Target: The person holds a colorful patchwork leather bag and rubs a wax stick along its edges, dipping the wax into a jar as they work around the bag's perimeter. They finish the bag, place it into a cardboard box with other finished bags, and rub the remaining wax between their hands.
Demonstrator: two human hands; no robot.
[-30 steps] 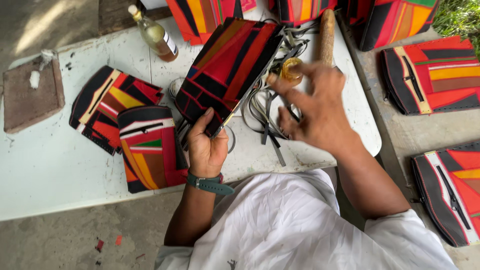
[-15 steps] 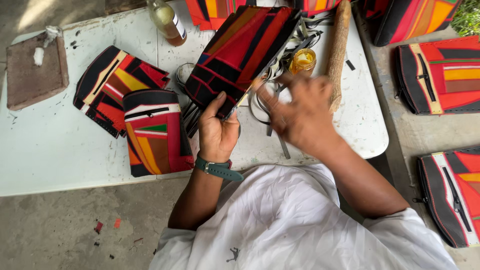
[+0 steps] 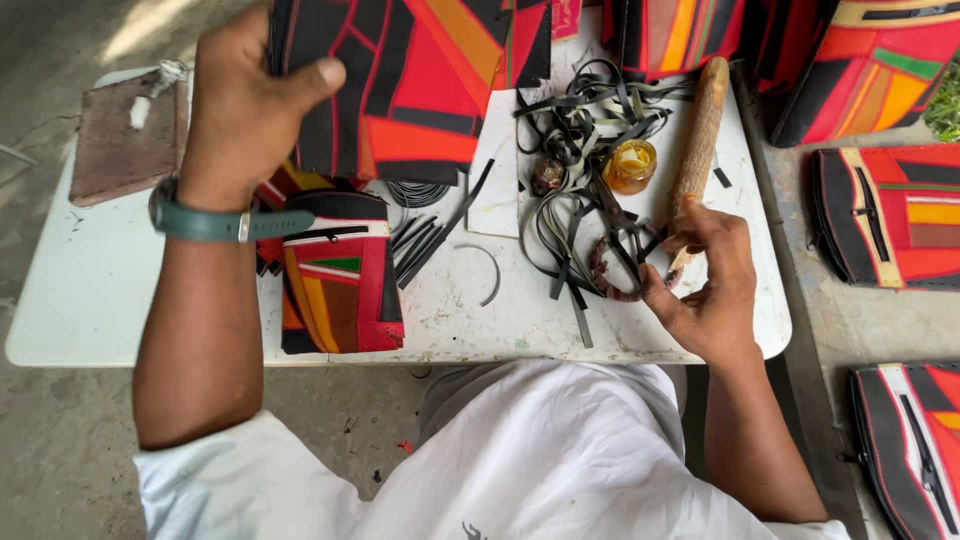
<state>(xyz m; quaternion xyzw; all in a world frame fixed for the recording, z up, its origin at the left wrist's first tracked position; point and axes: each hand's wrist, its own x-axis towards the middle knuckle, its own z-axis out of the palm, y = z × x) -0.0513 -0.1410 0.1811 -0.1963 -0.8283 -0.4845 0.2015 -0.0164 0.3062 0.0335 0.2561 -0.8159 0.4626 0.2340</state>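
My left hand [image 3: 250,105] is raised over the white table [image 3: 120,330] and grips the edge of a large patchwork leather panel [image 3: 420,85] in red, black and orange. A green watch [image 3: 215,222] is on that wrist. My right hand [image 3: 705,290] rests near the table's right front with its fingers curled around the lower tip of a long wooden stick [image 3: 700,120]. Whether it grips the stick or something small is unclear. A tangle of black leather strips [image 3: 585,150] lies just left of that hand, next to a small amber jar [image 3: 630,165].
A finished patchwork pouch [image 3: 335,280] lies on the table below the raised panel. A brown board [image 3: 125,140] sits at the far left. More patchwork bags lie on the ground at right [image 3: 890,215], lower right [image 3: 910,440] and top right [image 3: 860,60].
My left hand has lifted the patchwork panel up and toward the camera. My right hand has drawn back from the amber jar to the stick's lower tip. The camera view moved closer.
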